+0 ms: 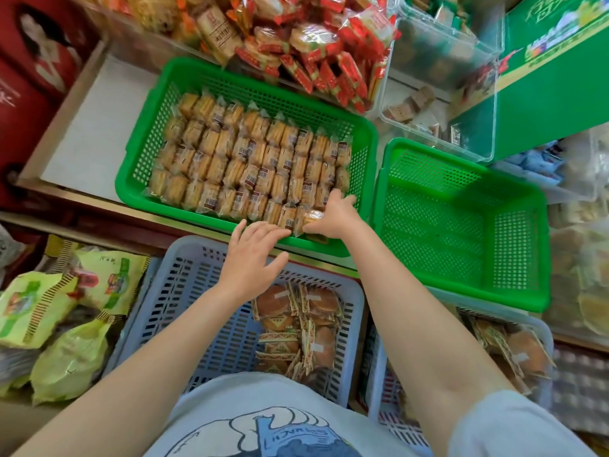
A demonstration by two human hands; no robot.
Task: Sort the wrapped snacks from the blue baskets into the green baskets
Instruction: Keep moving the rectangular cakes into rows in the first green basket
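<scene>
Red snack packs [316, 51] pile behind the full green basket [155, 153]. Right hand [333, 214] pinches a snack [311, 219] at its near corner; left hand [255, 250] hovers open, fingers spread.

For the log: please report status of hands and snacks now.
Right hand grips a wrapped snack at full green basket. Left hand open. Second green basket empty.
</scene>
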